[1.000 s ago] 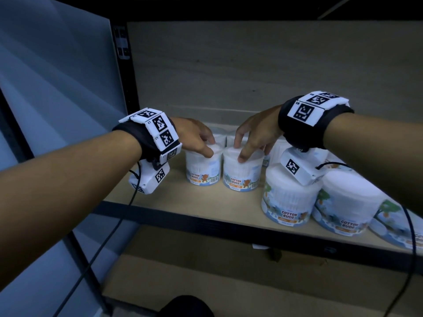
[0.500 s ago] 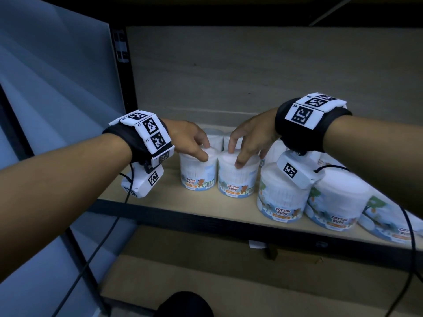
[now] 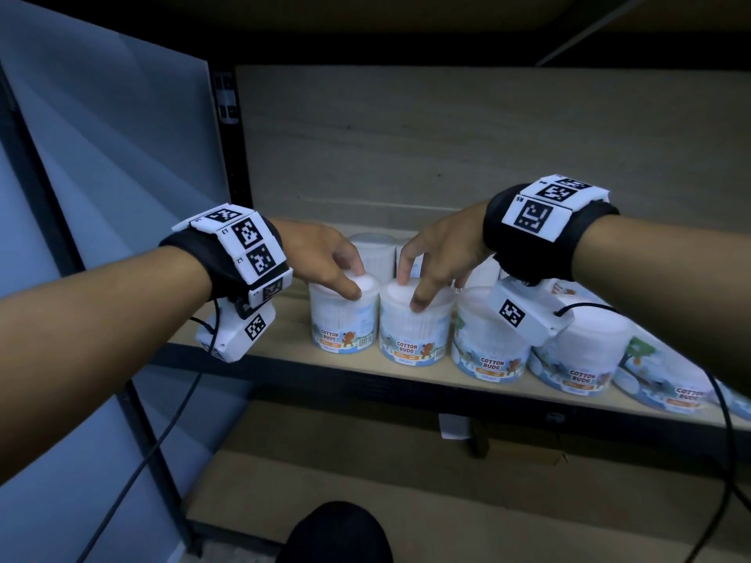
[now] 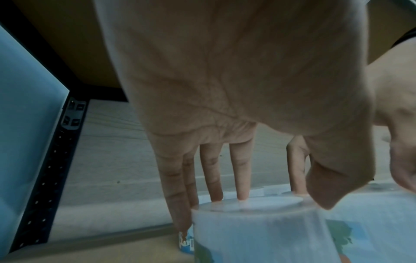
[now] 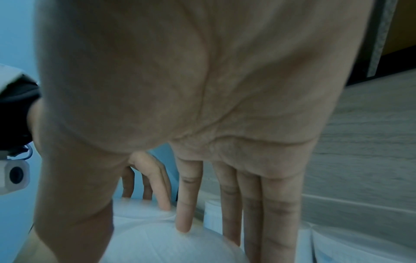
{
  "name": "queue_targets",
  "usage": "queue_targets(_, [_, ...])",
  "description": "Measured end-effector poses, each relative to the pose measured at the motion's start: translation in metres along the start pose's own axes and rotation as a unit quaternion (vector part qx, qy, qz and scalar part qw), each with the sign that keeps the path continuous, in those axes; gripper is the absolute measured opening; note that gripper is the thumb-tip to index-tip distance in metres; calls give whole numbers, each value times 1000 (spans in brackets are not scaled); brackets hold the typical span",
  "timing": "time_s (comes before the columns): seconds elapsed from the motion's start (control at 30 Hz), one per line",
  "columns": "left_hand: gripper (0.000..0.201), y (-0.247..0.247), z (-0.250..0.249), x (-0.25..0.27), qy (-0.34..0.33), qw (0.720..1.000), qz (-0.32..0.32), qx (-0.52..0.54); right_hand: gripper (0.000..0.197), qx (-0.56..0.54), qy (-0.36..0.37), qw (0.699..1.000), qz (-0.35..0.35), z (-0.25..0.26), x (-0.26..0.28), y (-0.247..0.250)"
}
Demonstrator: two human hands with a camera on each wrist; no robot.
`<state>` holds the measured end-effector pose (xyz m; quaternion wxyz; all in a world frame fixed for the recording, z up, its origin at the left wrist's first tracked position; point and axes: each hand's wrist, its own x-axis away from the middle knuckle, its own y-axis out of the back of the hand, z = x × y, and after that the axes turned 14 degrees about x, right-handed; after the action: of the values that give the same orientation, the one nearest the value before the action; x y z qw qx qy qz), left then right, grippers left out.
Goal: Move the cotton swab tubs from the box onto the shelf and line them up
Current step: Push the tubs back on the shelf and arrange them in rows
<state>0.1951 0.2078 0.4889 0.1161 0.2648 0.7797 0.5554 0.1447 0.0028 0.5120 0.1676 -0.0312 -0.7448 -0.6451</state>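
Observation:
Several white cotton swab tubs with "COTTON BUDS" labels stand on the wooden shelf (image 3: 268, 351). My left hand (image 3: 357, 284) holds the leftmost front tub (image 3: 343, 319) from above, thumb on the near rim and fingers (image 4: 243, 178) on the far rim of that tub (image 4: 258, 234). My right hand (image 3: 410, 292) holds the tub beside it (image 3: 414, 331) the same way. The index finger (image 5: 184, 213) rests on its lid (image 5: 168, 245) and the other fingers reach down behind. The two tubs stand close together.
More tubs (image 3: 491, 343) (image 3: 577, 359) (image 3: 682, 384) continue the front row to the right, and others (image 3: 374, 253) stand behind. A black upright post (image 3: 227, 128) bounds the shelf on the left. A lower shelf (image 3: 406, 493) lies below. Cables hang from both wrists.
Both hands stay on the same two tubs. The head view has drifted slightly; the tubs show no clear movement along the shelf.

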Motion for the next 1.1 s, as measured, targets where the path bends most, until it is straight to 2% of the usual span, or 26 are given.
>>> queue_targets(0.37, [42, -4, 0, 13, -13, 999, 1, 39, 49, 29, 10, 1000, -5, 4, 10, -2])
queue_targets(0.77, [44, -6, 2, 14, -17, 1000, -9, 17, 50, 13, 28, 999, 4, -2, 8, -2])
queue_targets(0.97, [50, 0, -8, 6, -55, 996, -40, -49, 48, -17, 32, 999, -14, -28, 16, -2])
queue_targets(1.1, [45, 4, -36, -10, -97, 993, -57, -41, 49, -19, 18, 1000, -17, -63, 28, -1])
